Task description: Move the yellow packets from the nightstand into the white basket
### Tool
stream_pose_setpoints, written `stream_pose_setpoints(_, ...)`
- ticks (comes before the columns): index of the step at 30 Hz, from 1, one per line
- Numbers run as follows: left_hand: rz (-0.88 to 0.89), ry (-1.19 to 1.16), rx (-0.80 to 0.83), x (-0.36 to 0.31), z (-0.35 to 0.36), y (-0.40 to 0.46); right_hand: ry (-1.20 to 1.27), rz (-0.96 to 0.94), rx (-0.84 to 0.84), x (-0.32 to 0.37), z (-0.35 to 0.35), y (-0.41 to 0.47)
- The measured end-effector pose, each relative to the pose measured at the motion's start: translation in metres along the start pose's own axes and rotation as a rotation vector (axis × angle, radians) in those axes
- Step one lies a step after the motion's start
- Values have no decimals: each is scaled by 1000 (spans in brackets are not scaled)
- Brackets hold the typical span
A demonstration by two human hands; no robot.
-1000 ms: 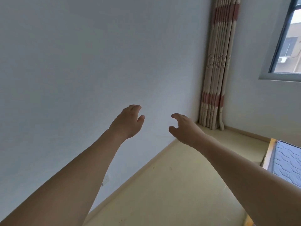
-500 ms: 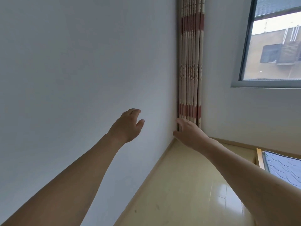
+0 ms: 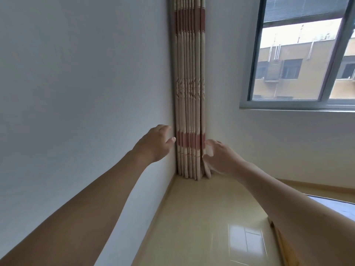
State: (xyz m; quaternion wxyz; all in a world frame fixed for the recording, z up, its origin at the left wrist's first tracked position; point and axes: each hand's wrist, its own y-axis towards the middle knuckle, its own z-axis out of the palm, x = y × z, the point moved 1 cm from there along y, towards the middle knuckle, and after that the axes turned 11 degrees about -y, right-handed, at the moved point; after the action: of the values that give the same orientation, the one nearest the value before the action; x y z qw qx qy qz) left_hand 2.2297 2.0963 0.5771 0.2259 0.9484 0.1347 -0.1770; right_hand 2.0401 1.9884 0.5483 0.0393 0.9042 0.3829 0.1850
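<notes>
Two bare forearms reach forward into the corner of a room, and neither hand holds anything. The left hand (image 3: 153,144) floats in front of the plain white wall (image 3: 76,93), fingers loosely bent and apart. The right hand (image 3: 221,158) hovers just right of a gathered curtain (image 3: 189,112), striped beige and dusty pink, its fingers relaxed and spread. A window (image 3: 303,60) at upper right shows a yellow building outside. Glossy cream floor tiles (image 3: 201,217) run toward the near edge, and a sliver of mattress (image 3: 334,204) shows at right. The yellow packets, the nightstand and the white basket are all out of view, so their look and position cannot be told. The step in hand appears to be finding them: best to turn the head toward the bed side, keep both hands free, and locate nightstand and basket before reaching.
</notes>
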Motion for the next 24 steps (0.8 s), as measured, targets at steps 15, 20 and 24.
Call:
stream_pose_setpoints(15,253,-115,109,0,185,380,-100,280,-77,-223,7,286)
stream_pose_setpoints(20,284,-82,115,-22,224,519,-78,310,-130,-308,-19,384)
stream_pose_setpoints(24,317,-108,60,-42,258,613,-86,346,-185,-370,-41,453)
